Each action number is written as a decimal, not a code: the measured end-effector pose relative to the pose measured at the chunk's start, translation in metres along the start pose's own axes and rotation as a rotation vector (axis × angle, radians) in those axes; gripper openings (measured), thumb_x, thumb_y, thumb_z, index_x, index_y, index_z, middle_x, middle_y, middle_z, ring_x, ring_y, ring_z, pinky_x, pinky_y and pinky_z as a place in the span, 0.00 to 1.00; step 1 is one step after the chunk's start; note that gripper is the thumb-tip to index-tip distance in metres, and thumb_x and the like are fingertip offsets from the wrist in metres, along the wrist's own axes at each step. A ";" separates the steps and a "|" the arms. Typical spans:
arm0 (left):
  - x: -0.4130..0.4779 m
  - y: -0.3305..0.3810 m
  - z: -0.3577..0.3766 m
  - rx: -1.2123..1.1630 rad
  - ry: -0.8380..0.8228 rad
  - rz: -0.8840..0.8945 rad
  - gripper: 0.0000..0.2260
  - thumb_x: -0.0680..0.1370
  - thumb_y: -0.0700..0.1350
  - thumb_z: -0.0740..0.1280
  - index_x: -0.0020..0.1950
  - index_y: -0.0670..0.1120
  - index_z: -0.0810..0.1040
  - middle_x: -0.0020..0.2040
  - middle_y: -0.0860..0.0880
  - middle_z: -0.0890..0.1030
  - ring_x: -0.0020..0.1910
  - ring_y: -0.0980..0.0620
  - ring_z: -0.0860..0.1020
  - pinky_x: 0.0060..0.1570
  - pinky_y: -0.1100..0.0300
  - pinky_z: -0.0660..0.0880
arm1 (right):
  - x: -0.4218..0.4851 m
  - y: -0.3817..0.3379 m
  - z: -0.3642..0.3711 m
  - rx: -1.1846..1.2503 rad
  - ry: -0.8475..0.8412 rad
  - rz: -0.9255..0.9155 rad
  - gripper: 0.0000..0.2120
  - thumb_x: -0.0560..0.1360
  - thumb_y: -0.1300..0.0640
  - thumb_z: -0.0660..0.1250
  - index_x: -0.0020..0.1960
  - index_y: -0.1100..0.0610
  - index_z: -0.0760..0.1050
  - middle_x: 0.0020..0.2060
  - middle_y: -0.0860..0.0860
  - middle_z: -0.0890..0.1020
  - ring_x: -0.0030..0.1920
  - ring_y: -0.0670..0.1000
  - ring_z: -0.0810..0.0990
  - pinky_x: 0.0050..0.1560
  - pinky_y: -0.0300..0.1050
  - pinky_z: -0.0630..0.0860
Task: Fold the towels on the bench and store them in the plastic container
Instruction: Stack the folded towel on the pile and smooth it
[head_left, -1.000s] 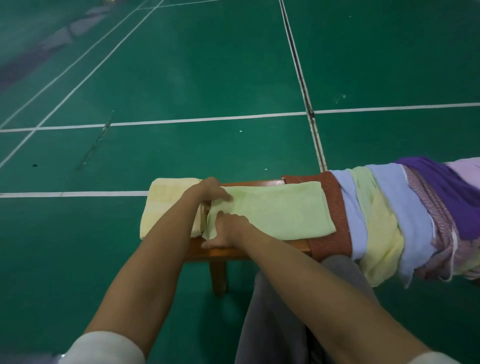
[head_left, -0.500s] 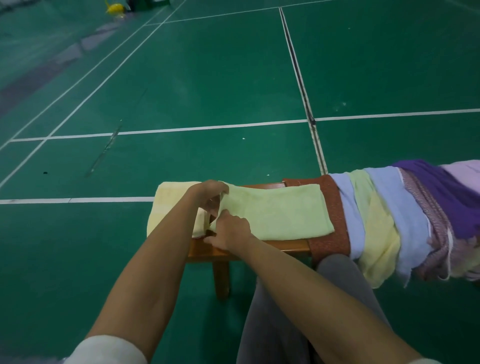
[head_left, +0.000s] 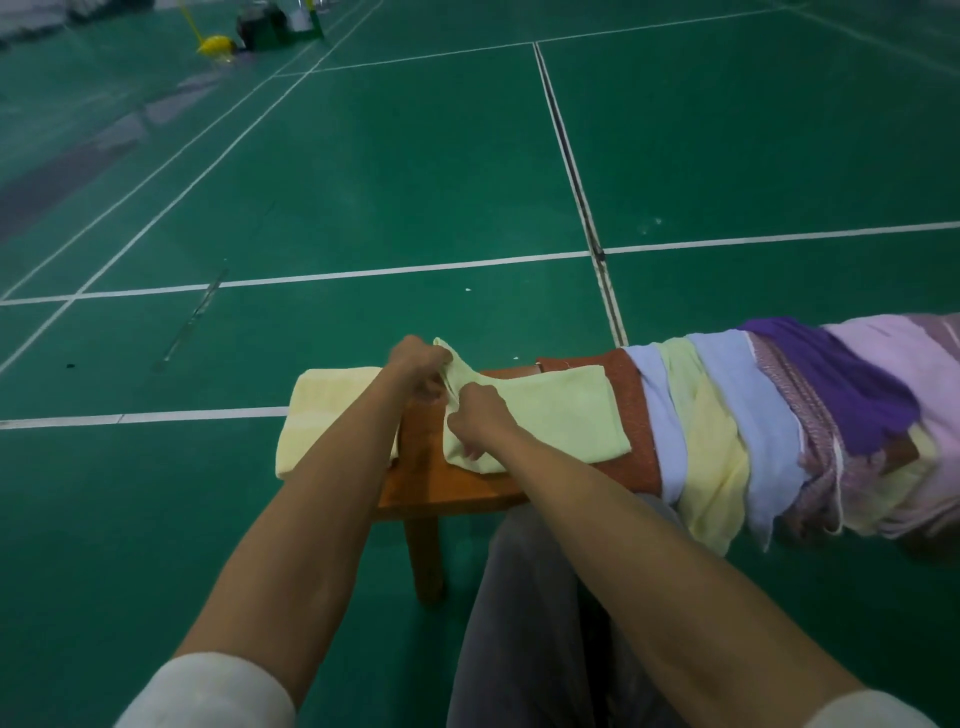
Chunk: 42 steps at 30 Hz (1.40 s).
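Head camera looks down at a brown wooden bench on a green sports floor with white lines. A soft light green towel lies across the bench top. Its right part lies flat, and its right edge sits on a rust-red towel. Its left end is lifted up off the wood.

The left hand pinches the far left corner of the light green towel, and the corner sticks up above the fingers. The right hand grips the near left edge of the same towel with curled fingers. The two hands are close together, just beside each other. Both arms are bare up to pale sleeves at the bottom of the view.

A folded pale yellow towel lies on the left end of the bench and hangs over the edge, partly behind the left arm.

To the right of the rust-red towel, more towels hang over the bench, side by side: a light blue towel, a yellow towel, another light blue one, a purple towel and a pink towel.

Grey trousers show between the arms. Far away at the top left there is a small yellow thing on the floor; it is too blurry to tell what it is. The plastic container does not show in this view.
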<state>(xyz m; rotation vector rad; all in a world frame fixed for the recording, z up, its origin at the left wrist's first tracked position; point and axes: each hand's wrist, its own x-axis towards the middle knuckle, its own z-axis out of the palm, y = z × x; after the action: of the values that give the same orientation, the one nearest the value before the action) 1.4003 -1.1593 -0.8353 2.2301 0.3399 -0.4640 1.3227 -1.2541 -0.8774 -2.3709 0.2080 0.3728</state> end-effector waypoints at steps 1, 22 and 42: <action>-0.002 0.004 0.004 0.010 0.044 0.028 0.08 0.79 0.43 0.68 0.48 0.38 0.76 0.44 0.39 0.83 0.35 0.42 0.85 0.39 0.45 0.85 | -0.001 0.003 -0.006 -0.024 0.025 -0.016 0.03 0.81 0.58 0.64 0.53 0.56 0.72 0.45 0.57 0.82 0.32 0.56 0.83 0.32 0.46 0.83; -0.020 0.080 0.134 0.287 0.044 0.294 0.10 0.78 0.47 0.66 0.45 0.40 0.78 0.38 0.44 0.84 0.30 0.45 0.84 0.40 0.47 0.85 | -0.023 0.129 -0.123 0.309 -0.172 0.264 0.15 0.82 0.56 0.66 0.64 0.66 0.71 0.54 0.62 0.82 0.41 0.60 0.85 0.41 0.50 0.82; 0.009 0.071 0.187 0.391 -0.132 0.317 0.14 0.79 0.49 0.64 0.44 0.39 0.81 0.43 0.42 0.85 0.42 0.41 0.84 0.46 0.48 0.83 | -0.017 0.186 -0.121 0.148 -0.194 0.406 0.09 0.79 0.60 0.67 0.53 0.66 0.75 0.39 0.60 0.83 0.32 0.54 0.81 0.45 0.51 0.84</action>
<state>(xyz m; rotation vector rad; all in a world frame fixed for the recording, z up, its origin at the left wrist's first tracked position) 1.3960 -1.3474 -0.9036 2.5524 -0.1913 -0.5360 1.2855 -1.4715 -0.9048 -2.1228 0.6078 0.7477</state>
